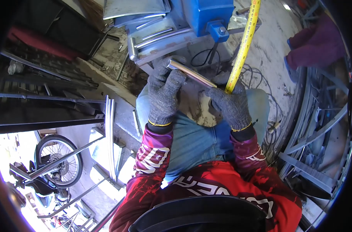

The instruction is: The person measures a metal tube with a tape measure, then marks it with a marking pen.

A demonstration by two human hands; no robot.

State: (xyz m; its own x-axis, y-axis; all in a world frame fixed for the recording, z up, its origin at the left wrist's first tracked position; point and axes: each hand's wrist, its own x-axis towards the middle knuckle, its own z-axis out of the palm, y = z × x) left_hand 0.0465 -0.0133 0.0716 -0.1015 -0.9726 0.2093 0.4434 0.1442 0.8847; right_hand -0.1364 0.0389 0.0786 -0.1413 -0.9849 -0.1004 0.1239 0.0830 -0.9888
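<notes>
A short shiny metal tube [193, 74] slants between my two gloved hands above my lap. Grey knit gloves cover both. My left hand [164, 91] is closed around the tube's upper left end, with fingers wrapped over it. At the tube's lower right end is my right hand [231, 101], closed, its fingertips partly hidden. A yellow tape measure blade [243, 44] runs from the right hand up past the top edge of the view. The tape's case does not show.
A blue metal machine [210, 17] stands on a bench ahead, beside metal rods and a hammer-shaped tool [133, 49]. Black cables [257, 81] lie on the floor at right. Metal profiles [311, 170] are stacked right; long bars [109, 135] and a motorcycle wheel [59, 160] are left. Another person's legs [315, 46] show upper right.
</notes>
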